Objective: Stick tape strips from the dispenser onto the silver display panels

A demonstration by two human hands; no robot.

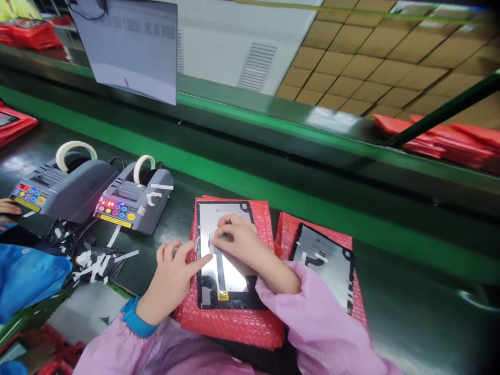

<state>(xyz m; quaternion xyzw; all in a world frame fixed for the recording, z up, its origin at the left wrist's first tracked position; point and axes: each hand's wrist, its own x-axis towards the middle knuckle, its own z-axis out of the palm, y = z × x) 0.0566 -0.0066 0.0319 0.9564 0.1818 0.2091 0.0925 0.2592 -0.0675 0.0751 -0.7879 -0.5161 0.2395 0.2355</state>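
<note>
In front of me lies a tablet screen panel (231, 260), its silvery back up with a black border, a dark flex cable and a yellow-edged connector. It rests on a stack of red bubble-wrap bags (242, 330). My right hand (240, 239) reaches over the panel, thumb and forefinger pinched on a small whitish strip of tape (211, 240) by the cable. My left hand (172, 276) is open at the panel's left edge, one finger stretched onto the panel beside the tape. A blue band circles my left wrist.
A second screen panel (326, 260) lies on red bubble wrap at right. Two tape dispensers (135, 200) (72, 182) stand at left, near scrap tape (97, 263) on black plastic. A co-worker's hand (8, 209) is at far left. A monitor (133, 52) hangs above the green ledge.
</note>
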